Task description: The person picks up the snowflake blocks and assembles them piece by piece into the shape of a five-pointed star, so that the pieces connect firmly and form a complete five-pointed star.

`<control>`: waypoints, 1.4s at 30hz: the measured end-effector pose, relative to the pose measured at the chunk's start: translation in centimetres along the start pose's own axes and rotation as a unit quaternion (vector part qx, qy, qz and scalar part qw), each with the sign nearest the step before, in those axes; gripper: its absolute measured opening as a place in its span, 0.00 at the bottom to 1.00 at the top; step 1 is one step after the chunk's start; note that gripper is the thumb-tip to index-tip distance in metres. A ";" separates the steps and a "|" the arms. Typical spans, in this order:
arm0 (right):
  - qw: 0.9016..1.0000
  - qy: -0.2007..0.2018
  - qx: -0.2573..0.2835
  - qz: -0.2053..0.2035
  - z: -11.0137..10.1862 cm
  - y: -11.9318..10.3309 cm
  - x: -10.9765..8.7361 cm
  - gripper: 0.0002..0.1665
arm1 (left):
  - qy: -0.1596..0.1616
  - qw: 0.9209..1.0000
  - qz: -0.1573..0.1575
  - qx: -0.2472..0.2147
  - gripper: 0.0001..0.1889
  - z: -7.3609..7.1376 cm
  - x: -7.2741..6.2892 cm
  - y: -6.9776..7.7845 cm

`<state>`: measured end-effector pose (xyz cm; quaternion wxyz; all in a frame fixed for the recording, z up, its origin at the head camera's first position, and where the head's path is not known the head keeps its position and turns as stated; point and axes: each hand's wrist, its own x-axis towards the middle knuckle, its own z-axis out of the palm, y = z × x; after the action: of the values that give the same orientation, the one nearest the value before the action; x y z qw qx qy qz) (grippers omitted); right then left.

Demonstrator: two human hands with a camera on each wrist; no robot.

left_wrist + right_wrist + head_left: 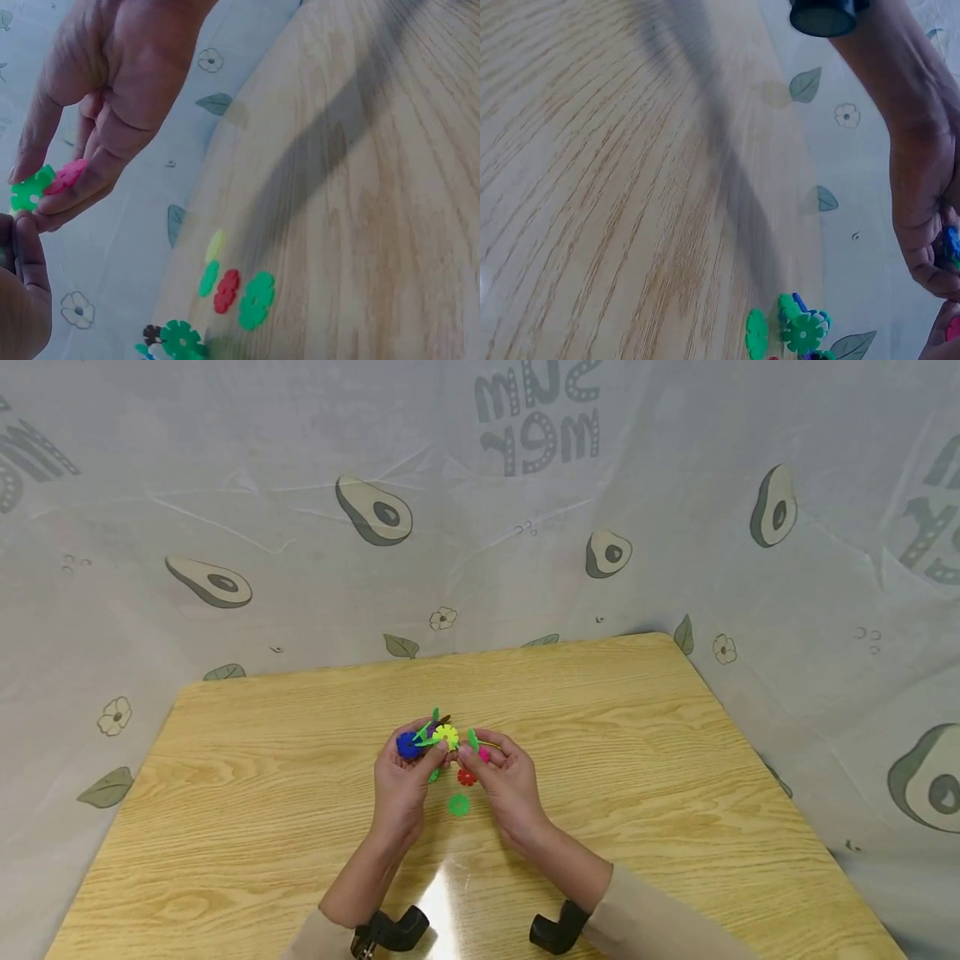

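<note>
My left hand (400, 789) holds a cluster of joined notched plastic discs, among them a blue disc (408, 745), a yellow disc (446, 737) and several green ones. Its thumb presses near the yellow disc. Close beside it, my right hand (512, 787) pinches a green disc (473, 741) upright between thumb and fingers, and a pink disc (67, 177) sits within the same fingers. The two hands' fingertips nearly meet; whether the green disc touches the cluster is too small to tell. Below the hands, a red disc (467, 776) and a green flower-like disc (459, 805) lie on the table.
The wooden table (645, 777) backs onto a printed fabric sheet (480, 543) with avocado pictures. In the left wrist view a small pile of discs (180, 339) sits near several loose ones, including a yellow disc (215, 245). Black camera mounts (558, 928) stick out from the wrists.
</note>
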<state>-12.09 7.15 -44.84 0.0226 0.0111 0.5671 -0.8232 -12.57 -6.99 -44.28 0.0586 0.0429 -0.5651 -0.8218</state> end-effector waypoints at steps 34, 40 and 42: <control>0.800 -0.249 -0.440 -0.322 -4.2 -1.8 2.3 0.39 | -0.048 0.994 -0.070 0.063 0.24 -1.5 1.5 2.3; 0.804 -0.215 -0.428 -0.354 -4.1 -1.4 2.4 0.38 | -0.046 0.996 -0.063 0.036 0.22 -1.3 0.9 2.2; 0.810 -0.197 -0.421 -0.358 -4.0 -1.2 2.4 0.38 | -0.042 0.997 -0.059 0.023 0.23 -1.2 0.5 2.0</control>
<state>-14.56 11.21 -45.26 -0.1598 -0.3660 0.8053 -0.4382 -12.78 -8.85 -42.78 -0.0143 0.0427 -0.5820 -0.8119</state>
